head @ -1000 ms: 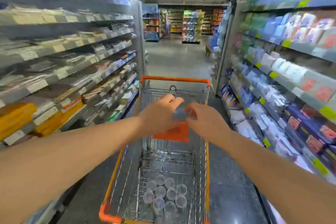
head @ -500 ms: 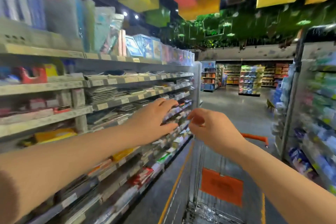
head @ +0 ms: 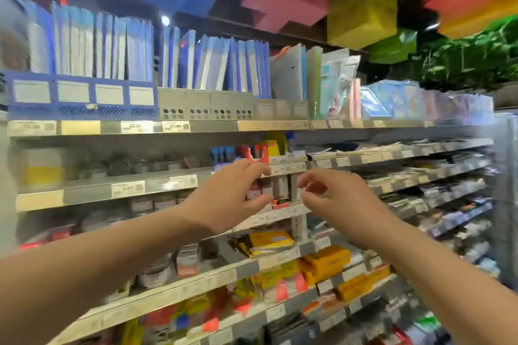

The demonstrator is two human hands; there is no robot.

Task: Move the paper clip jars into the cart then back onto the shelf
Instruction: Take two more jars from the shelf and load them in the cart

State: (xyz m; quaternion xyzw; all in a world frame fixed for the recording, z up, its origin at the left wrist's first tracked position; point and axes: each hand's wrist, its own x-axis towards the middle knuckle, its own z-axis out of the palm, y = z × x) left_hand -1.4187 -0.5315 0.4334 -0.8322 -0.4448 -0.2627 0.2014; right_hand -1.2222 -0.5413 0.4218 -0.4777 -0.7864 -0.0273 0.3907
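Both hands, the left hand [head: 232, 196] and right hand [head: 336, 204], are raised empty with fingers loosely curled before the shelf [head: 84, 196], seemingly readied for grasping, while blurred small jars [head: 145, 204], possibly the paper clip jars, are stocked toward its left end.

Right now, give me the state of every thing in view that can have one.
Left hand, raised before the shelf, fingers loosely curled, holding nothing.
Right hand, raised beside it, fingers loosely curled, holding nothing.
Shelf, stocked; goods mostly blurred.
Folders, standing on the top level, a few leaning.
Yellow packs, lying flat.
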